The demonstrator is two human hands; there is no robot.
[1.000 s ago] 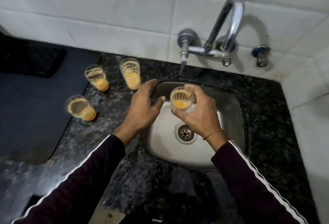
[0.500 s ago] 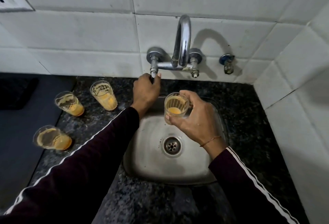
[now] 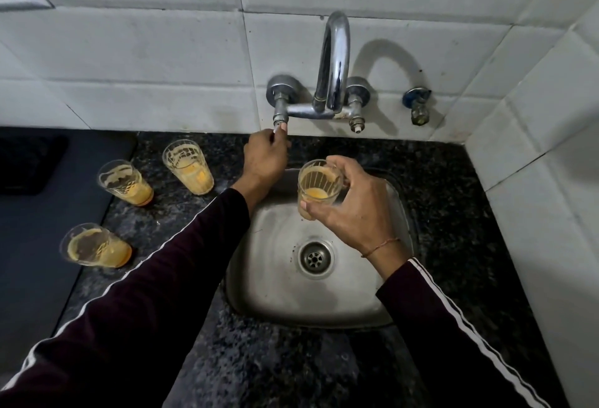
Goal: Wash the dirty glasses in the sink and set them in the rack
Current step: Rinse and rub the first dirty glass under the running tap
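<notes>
My right hand (image 3: 353, 206) holds a dirty glass (image 3: 319, 185) with orange residue upright over the steel sink (image 3: 275, 294), below the tap spout (image 3: 335, 60). My left hand (image 3: 265, 158) reaches up and pinches the left tap handle (image 3: 279, 120) on the wall. Three more dirty glasses stand on the dark granite counter left of the sink: one at the back (image 3: 188, 167), one to its left (image 3: 124, 182), one nearer me (image 3: 94, 245). No water is running. No rack is in view.
A white tiled wall rises behind the sink and along the right side. A second tap handle (image 3: 356, 122) and a small wall valve (image 3: 418, 107) sit right of the spout. A dark mat (image 3: 39, 229) covers the counter at left. The drain (image 3: 315, 258) lies mid-sink.
My left hand has gone from beside the glass up to the left tap handle and now grips it. My head has shifted so the tap sits centred. The held glass has stayed over the sink.
</notes>
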